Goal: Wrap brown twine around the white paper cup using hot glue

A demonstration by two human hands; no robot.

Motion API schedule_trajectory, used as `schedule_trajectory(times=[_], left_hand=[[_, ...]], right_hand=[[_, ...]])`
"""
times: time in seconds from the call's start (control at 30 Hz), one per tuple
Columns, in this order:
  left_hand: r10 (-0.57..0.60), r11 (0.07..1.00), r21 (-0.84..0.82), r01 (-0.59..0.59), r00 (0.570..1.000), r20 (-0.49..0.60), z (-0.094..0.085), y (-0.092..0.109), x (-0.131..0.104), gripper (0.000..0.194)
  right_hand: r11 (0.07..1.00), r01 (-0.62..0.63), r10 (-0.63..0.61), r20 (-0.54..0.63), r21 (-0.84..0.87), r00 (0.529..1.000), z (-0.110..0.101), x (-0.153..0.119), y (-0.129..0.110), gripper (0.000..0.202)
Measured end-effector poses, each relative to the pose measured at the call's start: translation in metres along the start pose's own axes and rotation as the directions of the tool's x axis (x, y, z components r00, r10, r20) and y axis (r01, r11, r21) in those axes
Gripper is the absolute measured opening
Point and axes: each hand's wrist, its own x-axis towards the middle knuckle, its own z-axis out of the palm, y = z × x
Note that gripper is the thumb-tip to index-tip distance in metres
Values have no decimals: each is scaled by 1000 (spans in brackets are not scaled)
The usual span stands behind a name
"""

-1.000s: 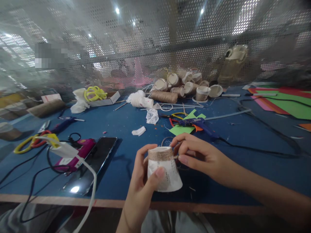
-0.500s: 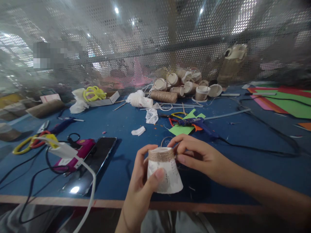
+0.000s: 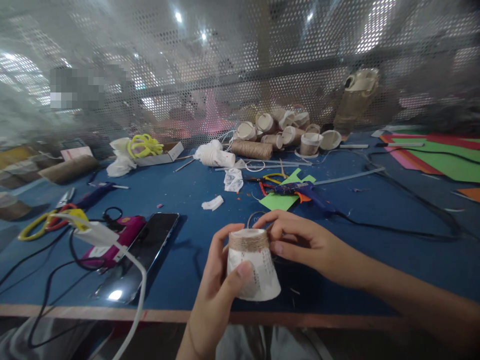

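Observation:
A white paper cup with faint print stands wide end down in my left hand. My left thumb presses its front and the fingers wrap round its far side. Brown twine is wound in several turns about the cup's narrow upper end. At the right of this band, my right hand is closed in a pinch, with the fingertips against the twine. A thin loop of twine rises behind the cup. The exact grip of the right fingertips is partly hidden.
Behind lie a blue glue gun, green paper, a twine roll and stacked paper cups. On the left are a phone, scissors and a white cable. Coloured sheets lie at right.
The cup tilts very slightly, and both hands stay at nearly the same place around it. The view has shifted a little; other things lie as before.

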Motion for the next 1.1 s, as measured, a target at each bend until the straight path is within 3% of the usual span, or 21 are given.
schedule_trajectory(times=[0.2, 0.33, 0.73, 0.93, 1.1], left_hand=[[9, 1000, 16, -10, 998, 56, -5, -4, 1, 48], [29, 999, 23, -32, 994, 110, -8, -6, 2, 50], [92, 941, 317, -118, 991, 95, 2, -5, 1, 74], [186, 926, 326, -191, 981, 47, 6, -9, -1, 64], [182, 886, 405, -227, 972, 147, 1, -11, 0, 48]], right_hand=[[997, -9, 8, 19, 80, 1000, 1, 1, -2, 24], [986, -87, 82, 40, 142, 996, 2, -1, -3, 23], [999, -36, 38, -53, 36, 998, 0, -2, -4, 21], [999, -45, 45, -42, 4, 998, 2, -2, -4, 20], [999, -52, 52, -44, 11, 998, 2, -1, -5, 20]])
